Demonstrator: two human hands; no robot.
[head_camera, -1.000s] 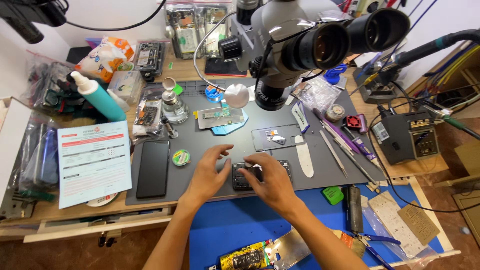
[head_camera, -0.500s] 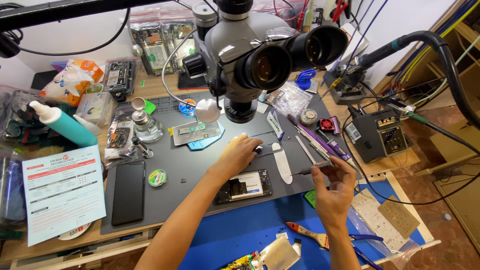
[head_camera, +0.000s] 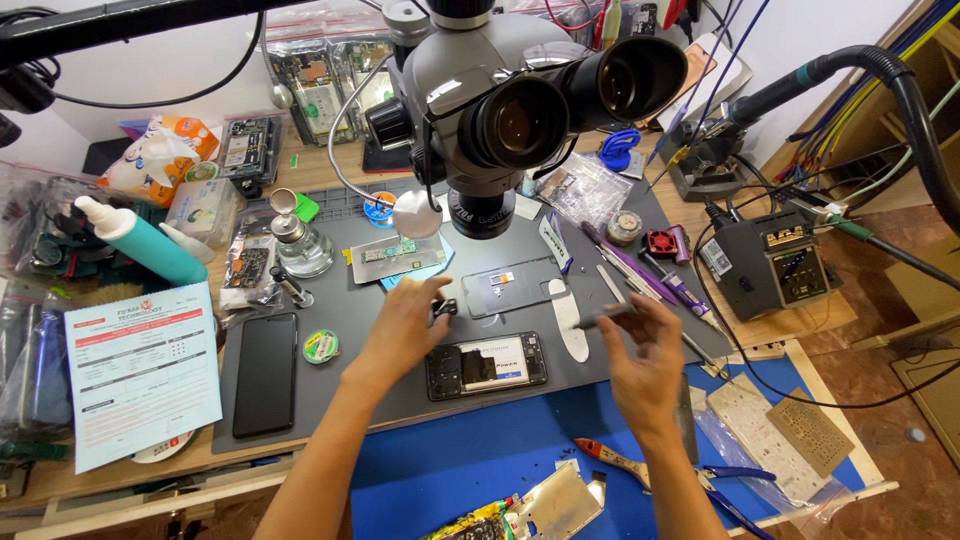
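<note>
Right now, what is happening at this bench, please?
A person works at a repair bench under a microscope. The left hand pinches a small dark part above an opened phone on the grey mat. The right hand holds a thin tool beside it. Another phone lies to the left.

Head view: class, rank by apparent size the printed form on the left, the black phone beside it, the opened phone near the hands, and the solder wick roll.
1. printed form
2. black phone
3. opened phone, looks slightly smaller than the black phone
4. solder wick roll
</note>
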